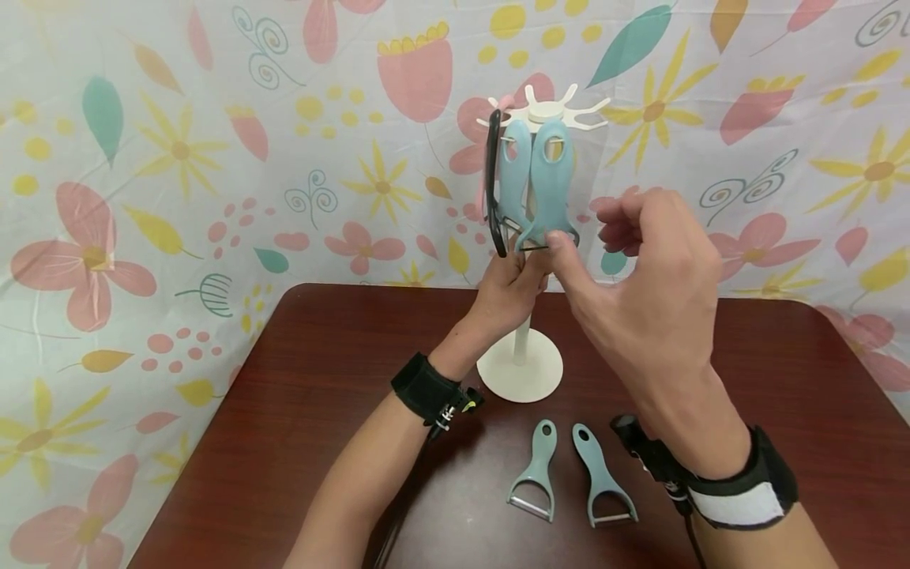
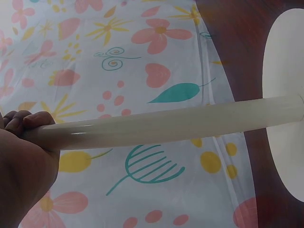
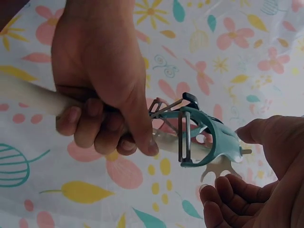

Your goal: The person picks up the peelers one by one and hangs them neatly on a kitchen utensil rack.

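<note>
A white stand (image 1: 521,348) with a round base and a ring of hooks rises from the table. My left hand (image 1: 505,292) grips its pole (image 2: 161,126) below the hooks, fingers wrapped round it. Two light-blue peelers hang side by side: one peeler (image 1: 551,182) in front, another peeler (image 1: 515,174) to its left. Beyond them hang a black-handled tool (image 1: 494,182) and a pink one, mostly hidden. Beside the front peeler, my right hand (image 1: 654,276) has its thumb near the handle and its fingers loosely bent. Nothing is held between them in the right wrist view.
Two more peelers lie on the dark wooden table (image 1: 341,379) in front of the stand: a green-grey peeler (image 1: 543,450) and a blue-grey peeler (image 1: 596,466). A flower-patterned cloth (image 1: 213,142) hangs behind the table. Several hooks (image 1: 586,111) on the stand's right bear nothing.
</note>
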Available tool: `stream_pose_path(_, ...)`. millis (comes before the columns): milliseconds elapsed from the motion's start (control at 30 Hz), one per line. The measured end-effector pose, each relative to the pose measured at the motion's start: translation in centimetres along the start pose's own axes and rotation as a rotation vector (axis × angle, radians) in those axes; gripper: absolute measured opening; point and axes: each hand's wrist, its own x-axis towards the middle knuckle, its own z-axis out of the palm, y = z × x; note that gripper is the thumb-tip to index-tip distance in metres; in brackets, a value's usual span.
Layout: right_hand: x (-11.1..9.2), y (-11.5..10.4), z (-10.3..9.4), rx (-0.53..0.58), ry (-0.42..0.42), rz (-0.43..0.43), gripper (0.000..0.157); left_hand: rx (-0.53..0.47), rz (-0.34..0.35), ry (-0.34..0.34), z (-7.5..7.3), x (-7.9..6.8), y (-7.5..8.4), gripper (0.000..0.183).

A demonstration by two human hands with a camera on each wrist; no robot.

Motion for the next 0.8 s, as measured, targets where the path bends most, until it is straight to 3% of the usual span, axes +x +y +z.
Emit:
stream_pose_path(167, -0.6, 0.5, -0.5, -0.022, -0.015, 0.003, 0.04, -0.003, 0.02, -0.005, 0.1, 0.2, 0.0, 0.024)
stream_pose_path(367, -1.6, 1.2, -0.9, -0.041, -0.041, 0.019, 0.039, 0.04, -0.036, 0.002, 0.1, 0.0, -0.2, 0.033)
stream_pose_path(600, -2.9, 2.4, -1.4, -0.057, -0.075, 0.025, 0.037, 0.013, 0.015, -0.015, 0.0, -0.1, 0.1, 0.024)
stream_pose_path(800, -4.8, 3.9, -1.8, -0.11, -0.149, 0.032, 0.037, 0.028, -0.041, -0.018, -0.1, -0.3, 0.0, 0.04)
